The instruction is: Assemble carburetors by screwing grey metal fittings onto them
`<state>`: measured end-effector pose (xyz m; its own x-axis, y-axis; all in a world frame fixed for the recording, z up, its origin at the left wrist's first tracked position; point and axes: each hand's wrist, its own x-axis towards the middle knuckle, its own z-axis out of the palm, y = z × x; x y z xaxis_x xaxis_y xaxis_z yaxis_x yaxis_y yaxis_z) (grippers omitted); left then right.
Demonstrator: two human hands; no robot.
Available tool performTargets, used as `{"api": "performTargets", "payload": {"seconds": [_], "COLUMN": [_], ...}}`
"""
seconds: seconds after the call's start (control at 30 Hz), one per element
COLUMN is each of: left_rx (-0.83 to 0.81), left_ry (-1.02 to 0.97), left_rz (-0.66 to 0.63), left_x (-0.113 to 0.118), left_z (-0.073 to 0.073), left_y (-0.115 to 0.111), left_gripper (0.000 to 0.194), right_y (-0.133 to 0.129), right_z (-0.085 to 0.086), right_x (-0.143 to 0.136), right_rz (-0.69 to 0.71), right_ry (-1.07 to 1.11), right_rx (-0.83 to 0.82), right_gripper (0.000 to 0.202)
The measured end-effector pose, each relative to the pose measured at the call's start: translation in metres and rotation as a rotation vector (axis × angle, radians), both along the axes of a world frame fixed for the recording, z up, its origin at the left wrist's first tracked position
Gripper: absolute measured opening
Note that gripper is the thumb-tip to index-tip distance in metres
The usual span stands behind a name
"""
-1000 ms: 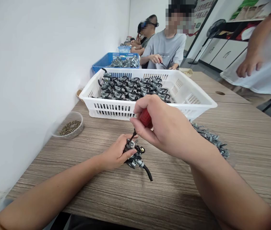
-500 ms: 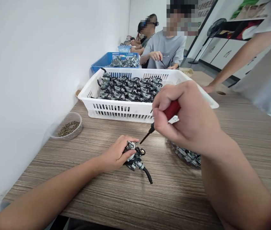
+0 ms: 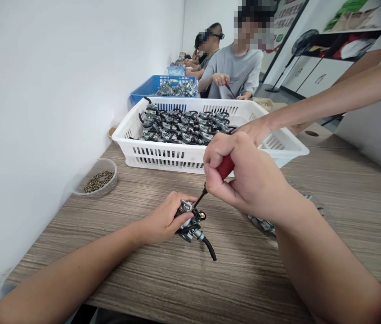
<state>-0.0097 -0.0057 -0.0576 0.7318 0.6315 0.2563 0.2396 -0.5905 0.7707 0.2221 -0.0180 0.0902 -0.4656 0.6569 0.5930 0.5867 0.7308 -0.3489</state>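
Assembly of metal with black hose is gripped by the left hand over the counter. The right hand is closed around a red screwdriver, its tip at the assembly. From there, a white basket stands at twelve o'clock, a clear tub at ten.

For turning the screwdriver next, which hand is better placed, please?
Probably the right hand: it grips the red screwdriver, its tip at the metal part, while the left hand is busy holding that part.
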Motion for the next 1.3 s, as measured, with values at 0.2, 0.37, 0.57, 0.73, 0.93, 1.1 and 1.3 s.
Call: {"api": "performTargets", "payload": {"seconds": [0.2,0.37,0.57,0.73,0.93,1.1,1.3], "left_rx": [-0.007,0.001,0.003,-0.021,-0.011,-0.010,-0.040], "left_ry": [0.001,-0.002,-0.003,0.000,-0.015,0.014,0.014], "left_rz": [0.003,0.003,0.011,0.026,0.014,0.028,0.033], "left_x": [0.000,0.000,-0.001,-0.001,0.001,-0.001,-0.001], "left_z": [0.000,-0.002,-0.003,-0.003,-0.001,-0.003,-0.004], "left_y": [0.000,0.000,0.000,-0.001,-0.001,-0.002,-0.002], "left_gripper": [0.040,0.040,0.040,0.041,0.039,0.041,0.042], "right_y": [0.007,0.007,-0.007,-0.026,-0.028,-0.026,-0.029], "right_z": [-0.006,-0.005,0.011,0.029,0.027,0.025,0.032], "right_x": [0.001,-0.002,0.004,0.023,0.014,0.008,0.027], "right_rz": [0.076,0.083,0.072,0.157,0.099,-0.090,0.077], "right_ry": [0.058,0.048,-0.088,-0.175,-0.237,-0.264,-0.207], "right_rx": [0.055,0.050,-0.083,-0.250,-0.091,0.036,-0.283], "right_gripper": [0.033,0.031,0.017,0.031,0.005,0.017,0.008]}}
